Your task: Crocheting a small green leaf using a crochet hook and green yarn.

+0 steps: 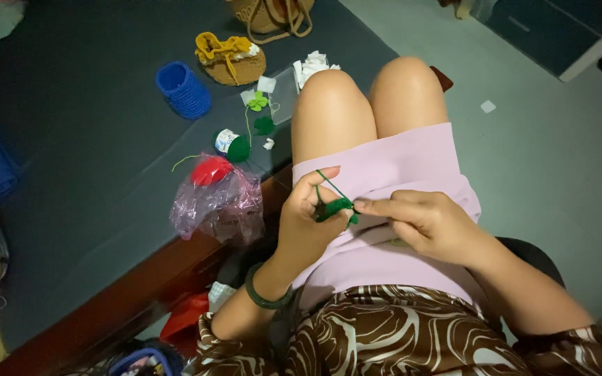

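Head view looks down on a person seated beside a low dark table, knees up and a pink skirt across the lap. Their left hand is curled nearly closed around a small green crochet piece, with a strand of green yarn looped over the raised forefinger and running down to it. Their right hand is closed in a pinch, fingertips meeting the piece from the right; whether a hook sits in that pinch I cannot tell. It looks like a stitch is being worked mid-row, and the coming pull would need the strand kept taut over that finger. On the table to the left lie a green yarn spool, a red ball in a crumpled clear bag, finished green leaves, a blue crocheted cup and a brown crocheted pouch farther off.
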